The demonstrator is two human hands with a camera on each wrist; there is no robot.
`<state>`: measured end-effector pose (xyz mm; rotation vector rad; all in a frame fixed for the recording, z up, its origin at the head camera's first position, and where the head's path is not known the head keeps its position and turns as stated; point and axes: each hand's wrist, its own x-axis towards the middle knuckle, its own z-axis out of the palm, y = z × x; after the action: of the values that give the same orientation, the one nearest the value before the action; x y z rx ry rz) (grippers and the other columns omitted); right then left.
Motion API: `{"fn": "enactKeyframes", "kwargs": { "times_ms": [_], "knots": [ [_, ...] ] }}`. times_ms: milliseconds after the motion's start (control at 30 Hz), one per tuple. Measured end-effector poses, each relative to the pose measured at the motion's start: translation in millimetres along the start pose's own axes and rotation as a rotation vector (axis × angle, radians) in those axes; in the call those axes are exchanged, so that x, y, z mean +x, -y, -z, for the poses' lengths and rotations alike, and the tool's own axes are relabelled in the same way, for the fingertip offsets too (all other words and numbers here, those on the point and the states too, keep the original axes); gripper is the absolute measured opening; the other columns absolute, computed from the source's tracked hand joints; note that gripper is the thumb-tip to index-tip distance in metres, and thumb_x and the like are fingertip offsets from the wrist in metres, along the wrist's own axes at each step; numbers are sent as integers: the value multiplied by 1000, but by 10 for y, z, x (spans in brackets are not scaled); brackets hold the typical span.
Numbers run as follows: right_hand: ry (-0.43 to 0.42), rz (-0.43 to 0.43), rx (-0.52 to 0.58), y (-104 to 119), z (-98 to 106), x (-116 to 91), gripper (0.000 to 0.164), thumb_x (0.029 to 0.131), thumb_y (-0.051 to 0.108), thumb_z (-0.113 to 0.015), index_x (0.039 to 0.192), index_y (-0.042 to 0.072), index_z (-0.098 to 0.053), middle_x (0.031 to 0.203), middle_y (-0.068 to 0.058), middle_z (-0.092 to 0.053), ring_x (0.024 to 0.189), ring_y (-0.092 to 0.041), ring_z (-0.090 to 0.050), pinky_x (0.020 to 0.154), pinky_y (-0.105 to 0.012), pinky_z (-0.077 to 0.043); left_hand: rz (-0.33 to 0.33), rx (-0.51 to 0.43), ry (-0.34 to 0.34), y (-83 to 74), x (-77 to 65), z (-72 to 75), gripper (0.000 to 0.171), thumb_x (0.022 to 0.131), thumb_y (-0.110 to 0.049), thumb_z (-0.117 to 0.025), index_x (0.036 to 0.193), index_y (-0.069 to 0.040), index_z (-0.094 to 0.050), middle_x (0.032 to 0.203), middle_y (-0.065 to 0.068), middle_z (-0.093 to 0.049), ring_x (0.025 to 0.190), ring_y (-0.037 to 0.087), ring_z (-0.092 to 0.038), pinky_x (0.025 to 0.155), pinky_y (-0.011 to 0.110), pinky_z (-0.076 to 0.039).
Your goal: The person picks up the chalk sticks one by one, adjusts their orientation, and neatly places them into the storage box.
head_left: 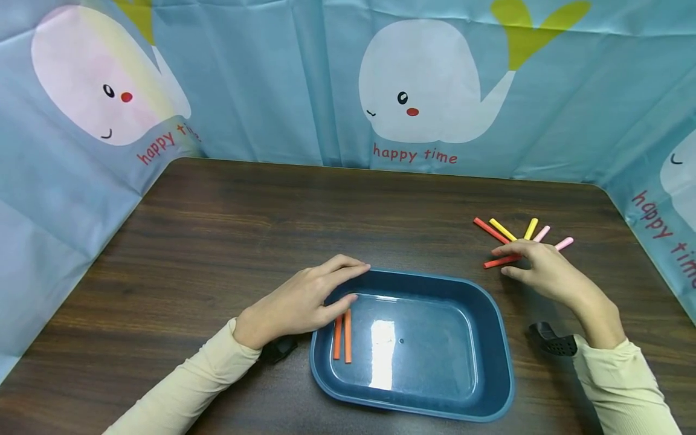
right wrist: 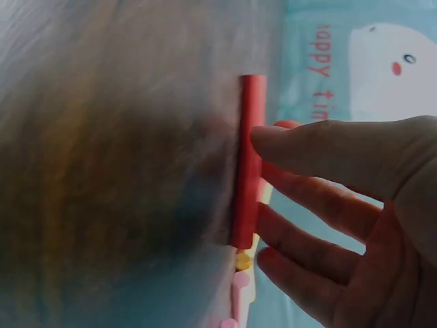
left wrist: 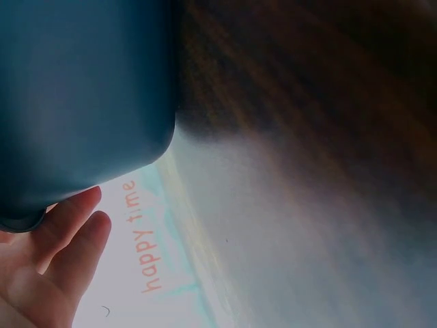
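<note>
- My left grip (head_left: 312, 296) lay loose, fingers straight, at the rim of the tub (head_left: 435, 368), thumb inside.
- My right grip (head_left: 538, 269) stood parted around the nearer red stick (head_left: 497, 263) on the desk (head_left: 217, 254).
- The other red stick (head_left: 488, 229), yellow sticks (head_left: 531, 228) and pink sticks (head_left: 565, 243) lay fanned just beyond.
- Two orange sticks (head_left: 348, 341) lay in the tub's left end.

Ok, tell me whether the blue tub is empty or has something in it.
Not empty: the head view shows two orange sticks in the blue tub, near its left end; the rest looks bare.
</note>
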<state>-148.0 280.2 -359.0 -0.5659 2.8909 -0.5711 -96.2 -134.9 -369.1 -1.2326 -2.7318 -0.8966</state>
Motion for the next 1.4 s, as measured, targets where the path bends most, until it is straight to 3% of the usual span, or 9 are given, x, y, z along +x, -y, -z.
{"fn": "enactKeyframes", "kwargs": {
  "times_ms": [133,300,467,700,900,1200,1400],
  "knots": [
    [-12,-11,-38,-21,-20,6,32,82,-1,-74,114,-4,-70,109,-24,-70,99,-39,-64,85,-56,-49,-6,2,2,-3,7,3,47,99,-22,-58,144,-8,-51,139,2,-53,86,11,-63,77,23,-53],
    [-19,-11,-65,-21,-20,4,27,82,-2,-74,109,-2,-72,86,-9,-70,76,-20,-57,67,-34,-47,-8,0,5,-12,16,8,47,99,-21,-58,144,-8,-51,140,2,-53,93,11,-64,80,26,-55],
    [-96,38,-70,-5,13,-31,29,81,-2,-75,109,-1,-72,82,-3,-65,71,-11,-51,62,-26,-41,-13,-3,1,-19,26,10,47,98,-20,-59,143,-7,-52,140,2,-53,91,11,-64,78,25,-54],
    [-226,85,-27,67,82,-87,30,81,-4,-76,110,-2,-72,86,-6,-69,73,7,-51,63,-19,-49,-11,-15,4,-20,34,9,47,98,-20,-58,143,-7,-52,139,3,-53,90,12,-64,77,24,-53],
    [-233,44,64,231,127,-75,31,85,0,-74,115,-3,-69,93,-13,-69,75,11,-52,64,-11,-47,0,-12,6,-12,13,17,47,99,-21,-58,144,-8,-51,140,2,-53,92,11,-65,80,26,-55],
    [-179,-45,229,509,201,-121,33,90,8,-72,121,-1,-63,98,-21,-73,75,9,-62,61,-17,-52,8,-6,5,9,-13,12,47,99,-22,-58,144,-8,-52,140,2,-53,95,11,-65,83,27,-56],
    [-184,-63,320,635,246,-175,36,92,12,-71,125,2,-62,97,-15,-75,78,6,-67,66,-15,-51,0,-17,-7,6,-8,10,47,98,-21,-59,143,-9,-52,138,1,-54,97,11,-66,82,27,-55]
  ]
}}
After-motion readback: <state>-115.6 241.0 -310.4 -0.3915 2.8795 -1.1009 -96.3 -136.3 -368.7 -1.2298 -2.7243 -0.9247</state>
